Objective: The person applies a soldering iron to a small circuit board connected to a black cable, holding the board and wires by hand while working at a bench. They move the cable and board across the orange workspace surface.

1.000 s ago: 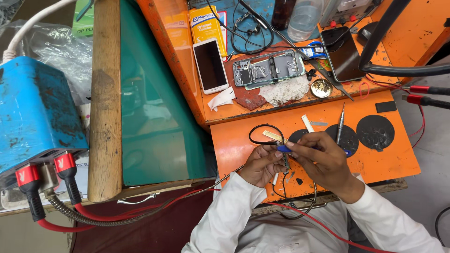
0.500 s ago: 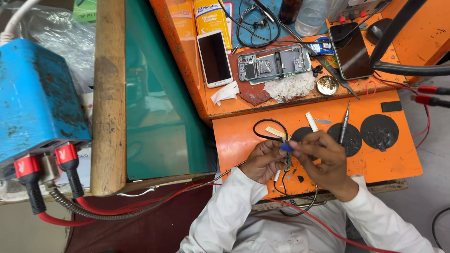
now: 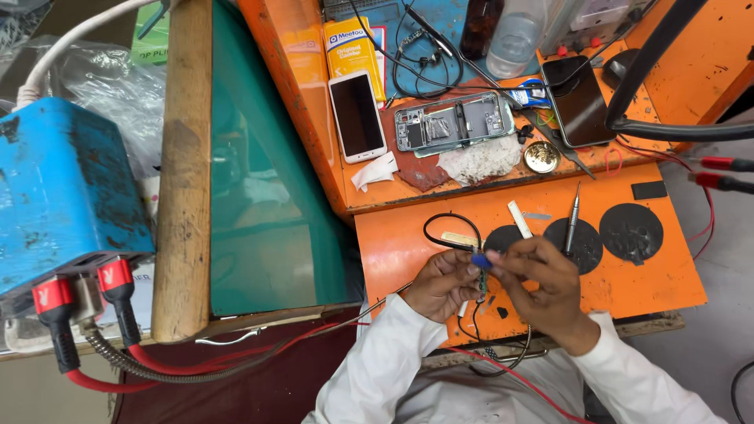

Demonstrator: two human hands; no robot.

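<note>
- Far left: battered blue metal box (image 3: 67,196) with two red-collared plugs (image 3: 86,294) seated in its front; their cables trail right under the upright wooden post (image 3: 182,180), likely parked off the work surface to keep it free.
- Raised orange shelf (image 3: 306,94): white smartphone with dark screen (image 3: 356,115) lies face up, beside it an opened phone with back removed (image 3: 453,123), innards showing. Set back, within reach.
- Lower orange work board (image 3: 408,235): left hand (image 3: 441,284) cups under a small green circuit strip with a blue end (image 3: 480,267), fingers curled shut on it, holding it just above the board, close to the body.
- Right hand (image 3: 542,283) meets it from the other side, fingertips pinched on the blue end; thin black wire (image 3: 448,228) loops away from it.
- Slim metal screwdriver (image 3: 572,220) rests across dark round pads (image 3: 631,232), just right of the hands.
- Against a second ago: hands and strip in the same hold; the view has drifted slightly, nothing on shelf moved.
</note>
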